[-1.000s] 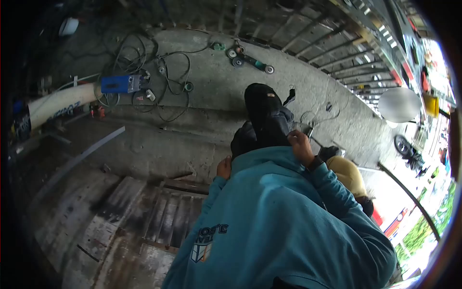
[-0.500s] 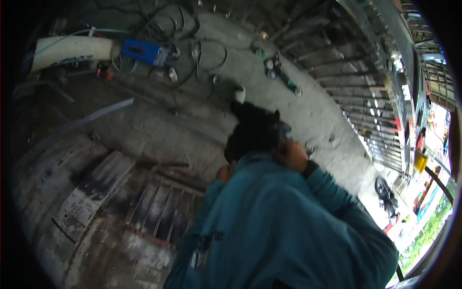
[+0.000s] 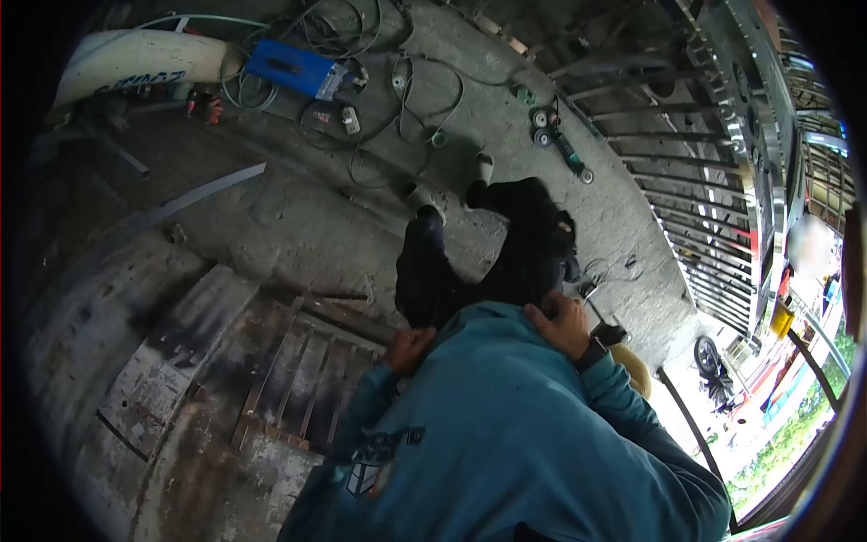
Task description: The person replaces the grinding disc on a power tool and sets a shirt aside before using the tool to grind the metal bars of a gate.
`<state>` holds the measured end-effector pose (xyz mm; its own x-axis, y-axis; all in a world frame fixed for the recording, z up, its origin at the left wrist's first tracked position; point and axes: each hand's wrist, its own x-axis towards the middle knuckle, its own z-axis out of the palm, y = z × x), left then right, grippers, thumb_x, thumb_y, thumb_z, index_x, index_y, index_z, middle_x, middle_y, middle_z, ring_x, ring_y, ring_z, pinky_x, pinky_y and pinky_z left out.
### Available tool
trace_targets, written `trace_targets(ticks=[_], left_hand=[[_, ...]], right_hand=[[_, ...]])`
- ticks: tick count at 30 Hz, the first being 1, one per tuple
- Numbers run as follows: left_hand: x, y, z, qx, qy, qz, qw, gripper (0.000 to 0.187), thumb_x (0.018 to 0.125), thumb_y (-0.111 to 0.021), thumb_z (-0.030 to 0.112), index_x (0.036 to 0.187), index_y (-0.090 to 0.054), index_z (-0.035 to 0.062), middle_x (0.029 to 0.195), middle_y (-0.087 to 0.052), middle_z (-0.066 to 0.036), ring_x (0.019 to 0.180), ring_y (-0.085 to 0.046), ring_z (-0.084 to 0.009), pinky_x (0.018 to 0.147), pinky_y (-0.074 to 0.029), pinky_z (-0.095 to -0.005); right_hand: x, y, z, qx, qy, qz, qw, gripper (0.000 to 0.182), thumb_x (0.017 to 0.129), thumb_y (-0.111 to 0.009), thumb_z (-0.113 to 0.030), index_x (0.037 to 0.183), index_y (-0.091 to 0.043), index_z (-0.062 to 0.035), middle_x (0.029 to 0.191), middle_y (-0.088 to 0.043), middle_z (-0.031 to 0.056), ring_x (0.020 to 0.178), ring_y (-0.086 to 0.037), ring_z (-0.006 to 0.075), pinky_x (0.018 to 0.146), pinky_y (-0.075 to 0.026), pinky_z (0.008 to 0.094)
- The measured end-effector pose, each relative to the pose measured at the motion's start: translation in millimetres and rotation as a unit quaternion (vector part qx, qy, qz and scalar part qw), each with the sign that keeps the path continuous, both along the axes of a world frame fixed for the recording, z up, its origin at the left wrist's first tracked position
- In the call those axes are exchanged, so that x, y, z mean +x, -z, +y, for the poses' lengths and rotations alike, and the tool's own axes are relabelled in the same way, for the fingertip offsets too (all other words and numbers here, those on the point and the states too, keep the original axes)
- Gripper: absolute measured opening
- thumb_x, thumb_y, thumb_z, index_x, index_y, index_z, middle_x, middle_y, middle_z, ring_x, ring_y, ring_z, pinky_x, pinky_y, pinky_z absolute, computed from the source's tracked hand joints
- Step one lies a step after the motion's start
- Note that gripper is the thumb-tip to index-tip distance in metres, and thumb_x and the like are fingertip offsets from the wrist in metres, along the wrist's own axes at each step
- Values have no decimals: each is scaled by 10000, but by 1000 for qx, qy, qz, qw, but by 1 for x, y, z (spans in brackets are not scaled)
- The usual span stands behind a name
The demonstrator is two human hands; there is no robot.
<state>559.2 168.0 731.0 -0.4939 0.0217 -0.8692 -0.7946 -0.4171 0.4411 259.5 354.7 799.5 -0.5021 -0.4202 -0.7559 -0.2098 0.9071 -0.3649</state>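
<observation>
Both my hands are at the lower edge of the teal long-sleeved shirt that I wear. My left hand is closed in a fist at the hem on the left side, gripping the cloth. At the hem on the right, my right hand pinches the fabric between thumb and fingers; a dark watch is on that wrist. Beyond the hem are my legs in dark trousers, with my feet apart on the concrete floor.
A blue machine box lies among tangled cables, beside a cream cylinder. An angle grinder rests on the floor ahead. Metal bars line the right side. A slatted metal frame is at the left, and a motorcycle stands outside.
My view has shifted, bringing both legs and feet into sight. My left hand shows more fully, and the hands look slightly farther apart, still at the hem.
</observation>
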Motion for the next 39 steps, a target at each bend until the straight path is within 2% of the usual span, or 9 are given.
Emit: trace_targets(ticks=[13, 20, 24, 25, 27, 31, 34, 37, 39], left_hand=[[-132, 3, -33, -159, 229, 57, 959, 634, 1002, -553, 549, 667, -580, 12, 561, -495, -76, 551, -426, -128, 539, -377, -376], [-228, 13, 6, -101, 403, -46, 909, 570, 982, -584, 520, 740, -685, 13, 627, -640, -151, 573, -617, -227, 589, -469, -428], [-327, 71, -1, -150, 598, 39, 786, 440, 961, -618, 474, 880, -711, 51, 775, -711, -166, 697, -693, -309, 665, -525, -428], [-347, 94, -2, -182, 599, 112, 771, 408, 954, -633, 457, 909, -700, 57, 820, -724, -167, 711, -694, -301, 674, -529, -412], [-414, 145, -5, -187, 552, 138, 801, 364, 938, -660, 429, 958, -689, 67, 857, -721, -156, 736, -694, -319, 708, -545, -411], [-541, 270, -30, -301, 543, 277, 733, 286, 918, -692, 347, 954, -671, 64, 879, -656, -118, 796, -680, -342, 715, -538, -430], [-615, 354, -52, -366, 635, 311, 604, 272, 927, -678, 335, 1024, -655, 81, 969, -631, -107, 921, -645, -333, 824, -507, -455], [-665, 426, -66, -366, 720, 308, 502, 313, 950, -635, 373, 1092, -640, 95, 1069, -609, -89, 1066, -593, -315, 971, -436, -464], [-685, 477, -73, -365, 758, 316, 438, 352, 964, -610, 403, 1131, -632, 94, 1078, -605, -102, 1075, -589, -323, 1001, -427, -457]], right_hand=[[-16, -15, 88, -33, 255, 16, 966, 631, 831, -700, -602, 949, -704, 18, 833, -722, 228, 807, -723, 389, 732, -558, 455], [-95, 89, 160, -137, 165, -112, 970, 499, 858, -707, -528, 884, -718, -30, 769, -703, 216, 736, -713, 377, 686, -561, 448], [-183, 248, 157, -232, 200, -35, 951, 386, 867, -730, -429, 862, -727, -43, 762, -696, 216, 686, -698, 351, 637, -554, 430], [-202, 310, 153, -279, 256, 24, 925, 378, 896, -727, -379, 824, -716, -8, 707, -686, 162, 610, -671, 289, 603, -547, 396], [-258, 386, 139, -213, 558, -246, 763, 308, 1004, -600, -299, 1045, -652, 1, 625, -583, 35, 489, -531, 141, 452, -391, 273], [-302, 594, 124, -231, 719, -287, 589, 562, 977, -605, -434, 1311, -510, 8, 872, -655, 127, 687, -627, 219, 608, -489, 352], [-317, 689, 99, -206, 807, -229, 505, 771, 881, -695, -501, 1442, -434, -41, 1406, -494, 270, 1138, -611, 428, 923, -517, 506], [-342, 762, 83, -174, 883, -136, 414, 822, 851, -727, -507, 1455, -420, -41, 1473, -431, 293, 1210, -567, 462, 972, -487, 547], [-353, 798, 86, -184, 906, -127, 358, 739, 870, -694, -531, 1475, -447, -187, 1438, -494, 235, 1236, -556, 378, 1040, -447, 535]])
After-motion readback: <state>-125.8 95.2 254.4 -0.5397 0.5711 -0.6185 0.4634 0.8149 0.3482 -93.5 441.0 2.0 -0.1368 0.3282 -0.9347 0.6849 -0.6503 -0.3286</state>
